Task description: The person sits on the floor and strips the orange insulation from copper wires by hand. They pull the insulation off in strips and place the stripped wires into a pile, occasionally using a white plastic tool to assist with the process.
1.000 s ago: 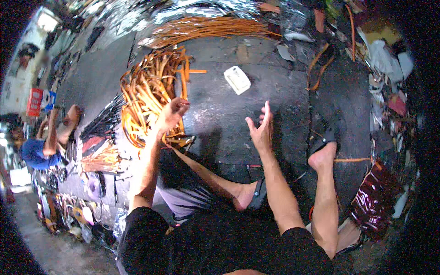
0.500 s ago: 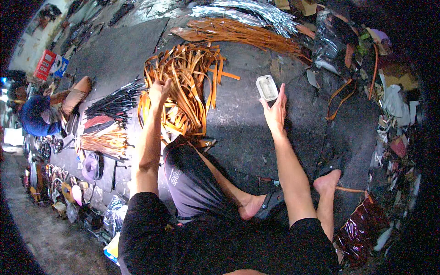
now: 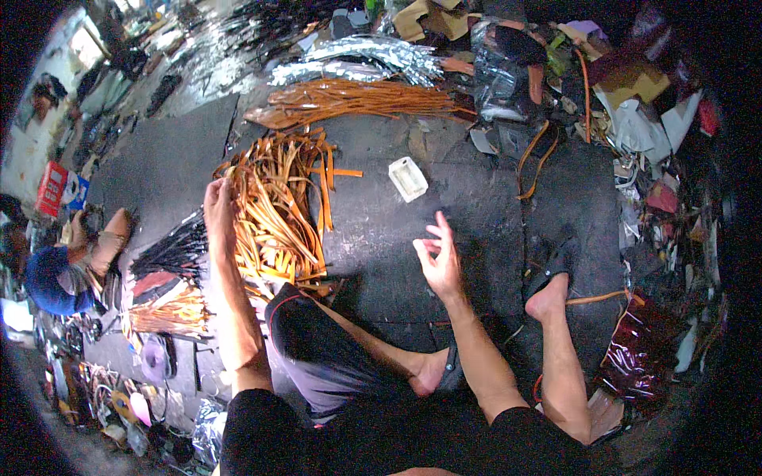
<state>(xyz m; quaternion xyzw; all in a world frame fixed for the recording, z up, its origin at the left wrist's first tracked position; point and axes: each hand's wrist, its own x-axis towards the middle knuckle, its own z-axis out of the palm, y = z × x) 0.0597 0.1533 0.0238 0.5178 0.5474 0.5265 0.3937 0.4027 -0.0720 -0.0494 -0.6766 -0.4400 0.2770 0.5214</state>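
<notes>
At the left edge of a heaped pile of glossy orange-brown strips (image 3: 274, 210), my left hand (image 3: 220, 208) is closed, its fingers pinching at the strips. How many it grips is hidden. My right hand (image 3: 440, 262) hovers over the dark mat with fingers apart and nothing in them. Just beyond its fingertips a small white rectangular tray (image 3: 408, 180) rests on the mat, apart from the hand.
Behind the pile lie a bundle of brown strips (image 3: 365, 101) and a silvery bundle (image 3: 361, 59). Black strips (image 3: 168, 244) and tan strips (image 3: 171, 309) lie to the left, near a seated person (image 3: 59, 278). Scraps line the right edge; a looped strap (image 3: 536, 166) lies on the mat.
My right hand has come away from the white tray and drawn back toward me, fingers spread. My left hand remains closed at the pile's left side. The whole view has shifted.
</notes>
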